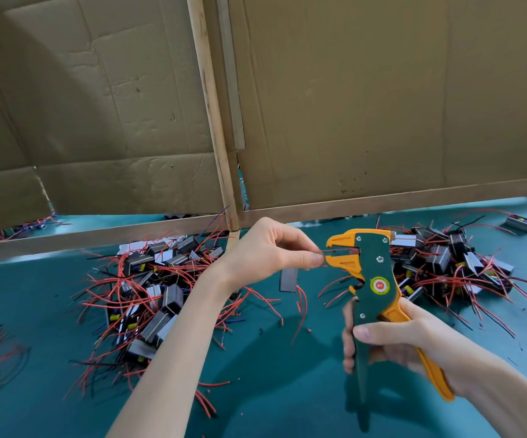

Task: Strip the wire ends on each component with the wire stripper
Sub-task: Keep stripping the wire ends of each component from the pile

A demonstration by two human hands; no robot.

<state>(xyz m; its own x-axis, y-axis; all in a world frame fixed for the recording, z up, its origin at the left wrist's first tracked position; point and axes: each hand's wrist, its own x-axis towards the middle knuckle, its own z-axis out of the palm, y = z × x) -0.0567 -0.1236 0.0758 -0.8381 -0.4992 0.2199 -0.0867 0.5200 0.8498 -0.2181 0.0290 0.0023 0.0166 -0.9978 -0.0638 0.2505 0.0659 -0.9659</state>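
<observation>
Red wire [339,248] inside wire stripper [372,273] head.

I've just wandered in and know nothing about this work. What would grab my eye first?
The orange-and-green wire stripper, gripped by the right hand at centre right, with the left hand pinching a red wire into its jaws. Heaps of dark components trailing red wires lie on the teal table either side, before cardboard screens.

a small assembly workshop: heaps of wired components [151,289] cover a teal counter [271,390], screened by cardboard panels [366,99] on wooden frames [214,121].
</observation>
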